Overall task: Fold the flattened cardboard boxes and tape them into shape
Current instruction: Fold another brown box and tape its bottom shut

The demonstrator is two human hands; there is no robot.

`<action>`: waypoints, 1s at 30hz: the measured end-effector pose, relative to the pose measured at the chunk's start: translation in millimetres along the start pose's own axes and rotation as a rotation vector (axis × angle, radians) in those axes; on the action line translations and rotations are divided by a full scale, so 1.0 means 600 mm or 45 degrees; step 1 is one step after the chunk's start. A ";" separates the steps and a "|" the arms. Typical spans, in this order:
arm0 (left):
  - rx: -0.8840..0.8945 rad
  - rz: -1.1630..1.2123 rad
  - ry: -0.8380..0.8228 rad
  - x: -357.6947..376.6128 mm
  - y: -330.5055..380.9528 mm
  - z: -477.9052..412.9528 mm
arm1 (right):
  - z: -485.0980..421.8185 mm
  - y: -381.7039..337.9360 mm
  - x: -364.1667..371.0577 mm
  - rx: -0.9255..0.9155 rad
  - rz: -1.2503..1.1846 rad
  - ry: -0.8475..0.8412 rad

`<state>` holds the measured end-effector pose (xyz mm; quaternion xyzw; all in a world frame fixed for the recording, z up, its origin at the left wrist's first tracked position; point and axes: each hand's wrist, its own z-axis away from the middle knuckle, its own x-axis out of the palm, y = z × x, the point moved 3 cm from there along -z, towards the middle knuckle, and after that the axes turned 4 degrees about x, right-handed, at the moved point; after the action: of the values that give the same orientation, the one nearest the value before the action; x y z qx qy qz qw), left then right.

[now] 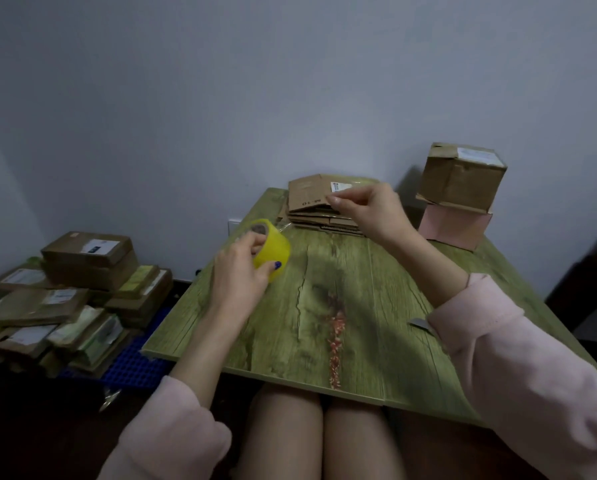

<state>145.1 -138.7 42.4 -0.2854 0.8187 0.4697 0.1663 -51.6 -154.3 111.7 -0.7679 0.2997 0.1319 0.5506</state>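
Leftward, tape roll (273, 251), hole facing away, left grip (243, 263) clasping, right grip (368, 209) pinching strip (284, 229)

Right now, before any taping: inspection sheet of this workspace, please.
Surface: green wood-grain table, red streak down the middle.
Job's things: stack of flattened boxes at the far edge; yellow tape roll; assembled brown box standing on a pink box, far right.
Clutter: small grey flat item beside the right sleeve, unclear what.
Hands: left hand grips the tape roll; right hand pinches what looks like the clear tape strip, over the stack.
Cables: nothing seen.
Surroundings: grey wall, wall outlet, pile of parcels on a blue mat, floor left.
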 end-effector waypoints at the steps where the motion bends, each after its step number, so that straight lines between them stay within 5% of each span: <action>1: 0.030 -0.100 0.007 -0.002 -0.016 -0.004 | 0.002 0.005 -0.004 0.007 0.043 0.007; 10: 0.167 -0.573 -0.131 0.034 -0.085 -0.011 | 0.068 0.091 -0.040 0.123 0.353 -0.208; 18: -0.067 -0.685 -0.188 0.074 -0.021 -0.014 | 0.180 0.192 -0.135 0.356 0.815 -0.491; 30: 0.173 -0.596 -0.505 0.196 0.068 -0.047 | 0.148 0.295 -0.222 0.706 0.784 -0.095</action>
<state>27.3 -183.4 20.4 -0.3573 0.7119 0.4092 0.4450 -252.1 -67.8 15.3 -0.4598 0.5193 0.2323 0.6818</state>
